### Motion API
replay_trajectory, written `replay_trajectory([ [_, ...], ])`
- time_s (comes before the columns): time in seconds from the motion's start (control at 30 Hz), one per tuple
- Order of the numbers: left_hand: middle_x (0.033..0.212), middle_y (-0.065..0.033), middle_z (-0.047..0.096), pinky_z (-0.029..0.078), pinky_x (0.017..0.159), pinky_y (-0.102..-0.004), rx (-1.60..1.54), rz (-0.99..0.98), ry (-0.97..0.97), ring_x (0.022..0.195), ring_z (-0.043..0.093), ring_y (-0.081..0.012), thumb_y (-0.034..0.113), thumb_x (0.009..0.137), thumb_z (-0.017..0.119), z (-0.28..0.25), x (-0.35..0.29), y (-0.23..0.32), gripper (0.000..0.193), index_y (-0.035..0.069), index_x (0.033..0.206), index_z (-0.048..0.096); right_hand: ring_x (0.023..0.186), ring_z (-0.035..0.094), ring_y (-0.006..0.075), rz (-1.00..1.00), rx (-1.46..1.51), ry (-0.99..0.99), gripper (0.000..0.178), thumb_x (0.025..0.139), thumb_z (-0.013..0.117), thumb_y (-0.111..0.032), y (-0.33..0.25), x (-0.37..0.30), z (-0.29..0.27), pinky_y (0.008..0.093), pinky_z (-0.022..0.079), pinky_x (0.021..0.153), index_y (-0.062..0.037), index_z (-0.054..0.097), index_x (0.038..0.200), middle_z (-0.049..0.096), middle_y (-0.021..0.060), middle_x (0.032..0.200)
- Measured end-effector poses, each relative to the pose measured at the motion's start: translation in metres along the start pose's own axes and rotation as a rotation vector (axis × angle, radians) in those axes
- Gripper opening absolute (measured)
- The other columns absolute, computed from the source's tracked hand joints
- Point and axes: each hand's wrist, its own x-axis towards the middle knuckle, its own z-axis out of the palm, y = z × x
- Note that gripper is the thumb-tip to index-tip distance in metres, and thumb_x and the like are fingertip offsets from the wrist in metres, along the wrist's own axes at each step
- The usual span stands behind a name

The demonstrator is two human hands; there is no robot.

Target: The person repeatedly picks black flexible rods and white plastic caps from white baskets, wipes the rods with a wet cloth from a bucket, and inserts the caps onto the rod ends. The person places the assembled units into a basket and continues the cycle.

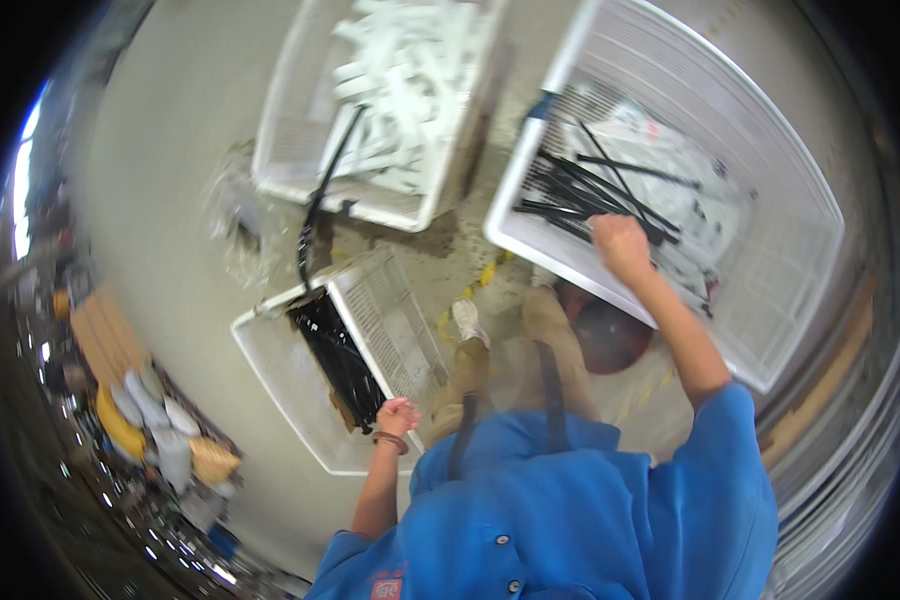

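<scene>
Three white crates (785, 260), one bracelet (390, 441), two shirt buttons (502, 540), black strips (600, 195) and white pieces (405, 100) overlapping, uncountable.

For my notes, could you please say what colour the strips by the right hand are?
The strips are black; see head view.

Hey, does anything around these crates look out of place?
Possibly: one long black strip seems to stick out of the small crate, crossing the rim of the upper-left crate in view. Crumpled clear plastic also looks stray, lying on the floor outside the crates.
</scene>
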Motion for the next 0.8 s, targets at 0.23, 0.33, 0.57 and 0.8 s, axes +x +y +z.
replay_trajectory([
  [0.23,0.101,-0.0109,0.07,0.059,0.063,-0.0342,-0.438,-0.071,-0.1,0.08,0.072,-0.0239,0.018,0.096,0.061,-0.017,0.004,-0.115,0.022,0.007,0.114,0.057,0.088,0.066,0.0244,0.183,1.117,-0.451,0.041,0.085,0.071,-0.027,-0.351,0.176,0.157,0.0354,0.052,0.08,-0.0065,0.06,0.119,0.068,0.01,0.093],
  [0.33,0.103,-0.0135,0.069,0.06,0.065,-0.0369,-0.535,-0.114,0.091,0.083,0.072,-0.0278,0.018,0.095,0.061,-0.029,-0.027,-0.166,0.026,0.005,0.117,0.056,0.111,0.059,0.0225,0.712,1.644,-0.434,0.064,0.081,0.078,-0.041,-0.454,0.252,0.229,0.0386,0.048,0.092,0.0026,0.056,0.123,0.067,0.01,0.105],
  [0.57,0.102,-0.0187,0.069,0.061,0.062,-0.0424,-0.729,-0.371,0.227,0.081,0.072,-0.0332,0.011,0.091,0.06,-0.047,-0.058,-0.264,0.03,0.0,0.118,0.054,0.042,0.037,0.0116,1.007,2.007,-0.077,0.021,0.095,0.063,-0.019,-0.474,0.289,0.152,0.0309,0.032,0.041,-0.0108,0.045,0.088,0.041,-0.0019,0.058],
  [0.8,0.09,-0.0077,0.068,0.055,0.068,-0.0343,-0.166,0.772,0.193,0.08,0.068,-0.0215,0.022,0.091,0.067,-0.113,0.018,-0.096,0.017,0.006,0.093,0.065,0.052,0.049,0.0098,0.332,0.815,-0.442,0.026,0.088,0.066,-0.027,-0.362,0.084,-0.143,0.0303,0.037,0.046,-0.0023,0.065,0.096,0.055,0.0009,0.063],
])
